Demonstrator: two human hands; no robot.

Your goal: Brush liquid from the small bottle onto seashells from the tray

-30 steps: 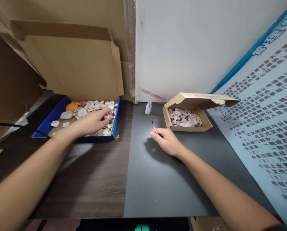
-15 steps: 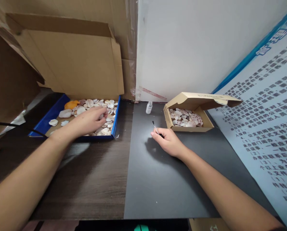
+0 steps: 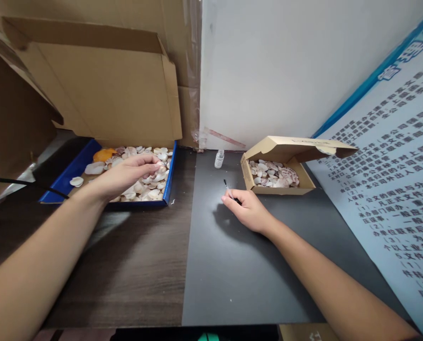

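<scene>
My left hand [image 3: 131,173] is over the blue-sided box [image 3: 66,168], its thumb and fingers pinched round a small seashell [image 3: 161,166] that is partly hidden. Loose seashells [image 3: 140,189] lie in the box beneath it, with an orange shell [image 3: 104,155] at the back left. My right hand [image 3: 249,208] is closed on a small applicator brush [image 3: 229,188] with a black cap, its dark tip pointing up. Behind the brush stands a small open clear bottle [image 3: 219,159] with a white label.
A smaller cardboard box [image 3: 278,191] holds more seashells, its lid [image 3: 304,143] leaning open. The larger box's raised lid [image 3: 105,90] rests at the back left. A black cable [image 3: 27,183] crosses the left side. A printed poster [image 3: 392,156] borders the right.
My left hand has risen slightly from among the shells, and its fingers have straightened into a pinch with a shell at the tips. My right hand with the brush stays put.
</scene>
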